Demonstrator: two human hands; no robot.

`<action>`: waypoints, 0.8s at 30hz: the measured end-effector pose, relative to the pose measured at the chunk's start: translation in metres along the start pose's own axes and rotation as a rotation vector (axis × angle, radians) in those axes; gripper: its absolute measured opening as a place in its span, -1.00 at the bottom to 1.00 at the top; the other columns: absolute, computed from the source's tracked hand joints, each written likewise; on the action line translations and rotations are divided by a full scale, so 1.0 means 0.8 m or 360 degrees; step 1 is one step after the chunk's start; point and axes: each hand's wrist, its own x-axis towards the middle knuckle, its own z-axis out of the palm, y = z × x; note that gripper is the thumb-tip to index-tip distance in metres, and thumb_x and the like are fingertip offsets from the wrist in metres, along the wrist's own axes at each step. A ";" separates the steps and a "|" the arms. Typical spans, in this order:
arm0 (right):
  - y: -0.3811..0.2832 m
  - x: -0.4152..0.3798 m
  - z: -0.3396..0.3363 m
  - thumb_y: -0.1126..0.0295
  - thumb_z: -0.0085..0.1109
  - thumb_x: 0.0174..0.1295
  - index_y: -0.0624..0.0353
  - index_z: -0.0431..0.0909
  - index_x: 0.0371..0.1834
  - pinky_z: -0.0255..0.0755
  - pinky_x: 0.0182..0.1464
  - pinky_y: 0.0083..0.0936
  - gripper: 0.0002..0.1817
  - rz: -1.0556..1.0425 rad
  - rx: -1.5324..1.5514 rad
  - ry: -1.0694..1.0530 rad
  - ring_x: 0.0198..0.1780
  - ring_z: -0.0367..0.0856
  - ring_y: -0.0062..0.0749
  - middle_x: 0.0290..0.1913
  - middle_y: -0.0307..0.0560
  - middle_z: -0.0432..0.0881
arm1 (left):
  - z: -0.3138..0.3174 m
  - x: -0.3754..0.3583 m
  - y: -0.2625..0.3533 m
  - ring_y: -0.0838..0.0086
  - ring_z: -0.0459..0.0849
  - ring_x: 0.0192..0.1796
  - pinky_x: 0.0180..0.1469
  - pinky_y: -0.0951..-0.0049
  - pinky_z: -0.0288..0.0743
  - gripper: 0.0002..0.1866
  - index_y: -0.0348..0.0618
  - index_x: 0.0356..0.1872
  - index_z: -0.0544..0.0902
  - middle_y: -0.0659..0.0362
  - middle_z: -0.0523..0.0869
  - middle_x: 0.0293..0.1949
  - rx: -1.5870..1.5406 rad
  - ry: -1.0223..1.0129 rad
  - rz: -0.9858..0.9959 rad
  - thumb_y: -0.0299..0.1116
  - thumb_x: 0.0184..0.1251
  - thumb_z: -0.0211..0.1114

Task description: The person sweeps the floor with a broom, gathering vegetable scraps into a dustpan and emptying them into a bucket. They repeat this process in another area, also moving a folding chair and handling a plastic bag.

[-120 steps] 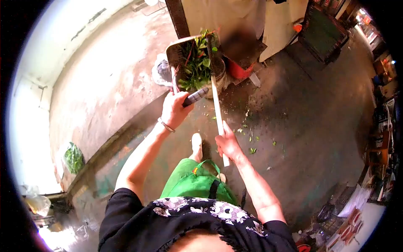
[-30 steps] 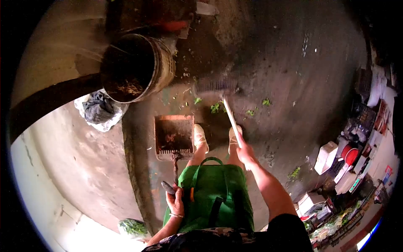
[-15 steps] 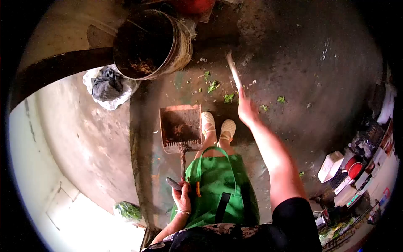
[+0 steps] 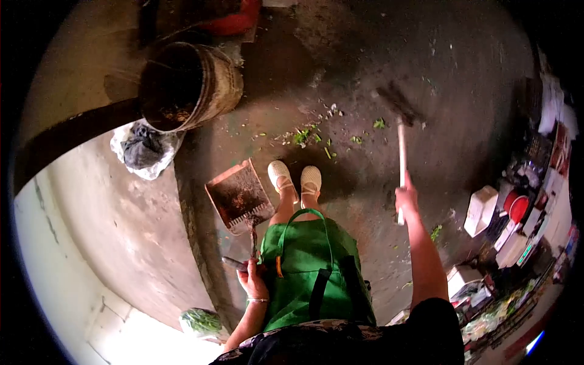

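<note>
My right hand (image 4: 407, 199) is closed round the pale handle of a broom (image 4: 402, 149). Its dark, blurred head (image 4: 398, 106) is over the floor at the upper right. At the lower left, my left hand (image 4: 252, 281) grips the handle of a dustpan (image 4: 238, 193), with a grey handle end (image 4: 233, 263) poking out beside the fingers. The reddish pan is tilted, with brown dirt across its inside. Green leaf scraps (image 4: 301, 136) and pale bits lie scattered on the floor ahead of my feet, left of the broom head.
A large dirty bucket (image 4: 220, 85) stands at the upper left, with a white plastic bag (image 4: 164, 159) holding something dark beside it. A white container (image 4: 480, 211) and a red bowl (image 4: 517, 208) sit among clutter on the right. A bag of greens (image 4: 201, 321) is at lower left.
My right hand has moved right and lower in the view with the broom, whose head now shows. The dustpan has shifted left and turned askew. Some leaf scraps lie closer together.
</note>
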 end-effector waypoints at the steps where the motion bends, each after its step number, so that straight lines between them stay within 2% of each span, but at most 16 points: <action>1: -0.005 0.026 0.011 0.50 0.02 0.08 -0.16 0.27 0.17 0.28 -0.75 -0.44 -0.47 0.0080 0.0419 -0.0107 -0.76 0.36 -0.47 -0.63 -0.17 0.38 | -0.001 0.004 0.000 0.56 0.51 -0.51 -0.42 0.56 0.43 -0.86 -0.13 -0.29 0.46 0.23 0.57 -0.41 0.0035 -0.0009 -0.0003 -0.34 0.24 0.21; 2: 0.001 0.050 0.023 0.51 0.03 0.07 -0.09 0.29 0.08 0.22 -0.80 -0.49 -0.54 0.0164 0.0837 -0.0210 -0.80 0.28 -0.52 -0.68 -0.24 0.29 | -0.002 0.003 0.002 0.55 0.51 -0.51 -0.42 0.56 0.43 -0.86 -0.14 -0.28 0.46 0.22 0.57 -0.40 0.0052 -0.0028 -0.0002 -0.34 0.24 0.20; 4: 0.013 0.049 0.086 0.56 -0.01 0.03 -0.08 0.23 -0.35 0.17 -0.85 -0.54 -0.76 0.0232 0.1363 -0.0510 -0.82 0.25 -0.58 -0.74 -0.33 0.25 | -0.005 0.003 0.001 0.54 0.51 -0.51 -0.42 0.56 0.44 -0.85 -0.14 -0.27 0.46 0.20 0.58 -0.39 0.0100 -0.0062 0.0000 -0.35 0.24 0.20; 5: -0.002 0.009 0.126 0.56 0.00 0.05 -0.09 0.25 -0.33 0.17 -0.85 -0.54 -0.76 0.0189 0.1042 -0.0249 -0.82 0.25 -0.58 -0.72 -0.32 0.26 | -0.006 0.004 -0.002 0.53 0.51 -0.51 -0.43 0.56 0.44 -0.85 -0.15 -0.26 0.46 0.20 0.58 -0.39 0.0167 -0.0083 0.0062 -0.35 0.23 0.20; 6: -0.003 -0.033 0.164 0.57 -0.01 0.04 -0.14 0.32 -0.17 0.18 -0.84 -0.55 -0.67 0.0226 0.0989 -0.0300 -0.79 0.28 -0.58 -0.70 -0.31 0.29 | -0.007 0.005 -0.004 0.53 0.51 -0.52 -0.43 0.55 0.44 -0.84 -0.15 -0.26 0.46 0.19 0.58 -0.40 0.0225 -0.0103 0.0128 -0.35 0.23 0.20; 7: -0.011 -0.076 0.202 0.57 -0.02 0.04 -0.16 0.23 0.19 0.19 -0.83 -0.56 -0.42 0.0231 0.0655 -0.0166 -0.78 0.29 -0.56 -0.67 -0.25 0.34 | -0.007 0.004 -0.004 0.52 0.50 -0.54 -0.46 0.55 0.43 -0.83 -0.16 -0.25 0.46 0.19 0.57 -0.40 0.0117 -0.0077 0.0024 -0.36 0.22 0.21; 8: -0.008 -0.111 0.214 0.56 -0.04 0.07 -0.29 -0.04 0.39 0.20 -0.82 -0.55 -0.20 0.0045 0.0404 -0.0302 -0.78 0.30 -0.55 -0.64 -0.22 0.38 | -0.005 -0.001 0.002 0.52 0.50 -0.54 -0.46 0.55 0.43 -0.83 -0.16 -0.25 0.46 0.19 0.57 -0.40 0.0126 -0.0085 0.0048 -0.36 0.22 0.21; 10: -0.004 -0.151 0.202 0.58 -0.07 0.08 -0.32 -0.07 0.40 0.23 -0.79 -0.54 -0.19 0.0071 0.0344 -0.0660 -0.76 0.31 -0.57 -0.61 -0.21 0.40 | 0.004 -0.007 0.016 0.52 0.50 -0.54 -0.49 0.54 0.42 -0.81 -0.17 -0.22 0.44 0.18 0.57 -0.41 0.0151 -0.0123 0.0110 -0.39 0.20 0.22; 11: -0.005 -0.160 0.181 0.58 -0.07 0.08 -0.32 -0.07 0.40 0.23 -0.79 -0.54 -0.19 0.0055 0.0359 -0.0651 -0.76 0.31 -0.57 -0.61 -0.21 0.40 | 0.005 -0.007 0.025 0.52 0.50 -0.54 -0.50 0.54 0.41 -0.79 -0.17 -0.21 0.44 0.19 0.57 -0.42 0.0073 -0.0173 0.0128 -0.39 0.18 0.22; 13: 0.009 -0.174 0.124 0.61 -0.09 0.07 -0.30 -0.02 0.40 0.22 -0.78 -0.57 -0.20 0.0016 0.0476 -0.0859 -0.74 0.29 -0.62 -0.62 -0.25 0.39 | 0.005 0.002 0.052 0.53 0.49 -0.56 -0.51 0.54 0.41 -0.79 -0.18 -0.20 0.44 0.20 0.57 -0.44 0.0135 -0.0188 0.0142 -0.39 0.17 0.22; 16: 0.089 -0.158 0.064 0.61 -0.09 0.06 -0.31 0.10 0.36 0.11 -0.79 -0.67 -0.25 -0.0118 0.0546 -0.0637 -0.76 0.16 -0.73 -0.64 -0.40 0.27 | -0.008 0.025 0.084 0.58 0.45 -0.55 -0.51 0.59 0.36 -0.78 -0.18 -0.21 0.46 0.23 0.56 -0.46 0.0223 -0.0283 0.0182 -0.39 0.14 0.23; 18: 0.118 -0.126 0.031 0.59 -0.05 0.07 -0.26 0.05 0.38 0.23 -0.76 -0.60 -0.24 -0.0002 0.0496 -0.0364 -0.71 0.29 -0.64 -0.49 -0.24 0.42 | -0.011 0.038 0.095 0.61 0.45 -0.51 -0.49 0.62 0.34 -0.80 -0.15 -0.22 0.48 0.27 0.55 -0.46 0.0344 -0.0302 0.0215 -0.41 0.13 0.24; 19: 0.093 -0.116 0.010 0.54 -0.08 0.12 -0.29 0.00 0.38 0.22 -0.78 -0.59 -0.26 0.0086 0.0333 -0.0231 -0.74 0.28 -0.60 -0.54 -0.25 0.39 | -0.024 0.054 0.092 0.61 0.45 -0.51 -0.49 0.62 0.34 -0.80 -0.15 -0.22 0.48 0.27 0.55 -0.46 0.0357 -0.0299 0.0221 -0.41 0.13 0.24; 21: 0.120 -0.054 0.017 0.47 -0.12 0.18 -0.28 0.01 0.31 0.15 -0.80 -0.61 -0.39 0.0424 0.1005 -0.0274 -0.77 0.22 -0.61 -0.64 -0.31 0.28 | -0.052 0.095 0.080 0.50 0.55 -0.30 -0.33 0.52 0.48 -0.66 -0.24 -0.02 0.44 0.21 0.58 -0.25 0.0549 -0.0515 0.0273 -0.46 0.16 0.22; 22: 0.098 -0.053 0.023 0.50 -0.03 0.17 -0.24 0.32 -0.09 0.18 -0.81 -0.63 -0.69 0.0303 0.1151 -0.0144 -0.77 0.23 -0.68 -0.71 -0.41 0.22 | -0.053 0.104 0.083 0.50 0.55 -0.30 -0.33 0.52 0.48 -0.66 -0.24 -0.02 0.44 0.21 0.58 -0.25 0.0567 -0.0511 0.0275 -0.46 0.16 0.22; 24: 0.150 -0.003 0.084 0.51 0.03 0.14 -0.25 0.10 0.22 0.17 -0.78 -0.58 -0.41 0.0351 0.1706 -0.0504 -0.74 0.25 -0.61 -0.61 -0.28 0.31 | -0.042 0.126 0.090 0.57 0.53 -0.31 -0.29 0.58 0.45 -0.64 -0.23 0.00 0.45 0.24 0.57 -0.27 0.0970 -0.0697 0.0704 -0.46 0.15 0.26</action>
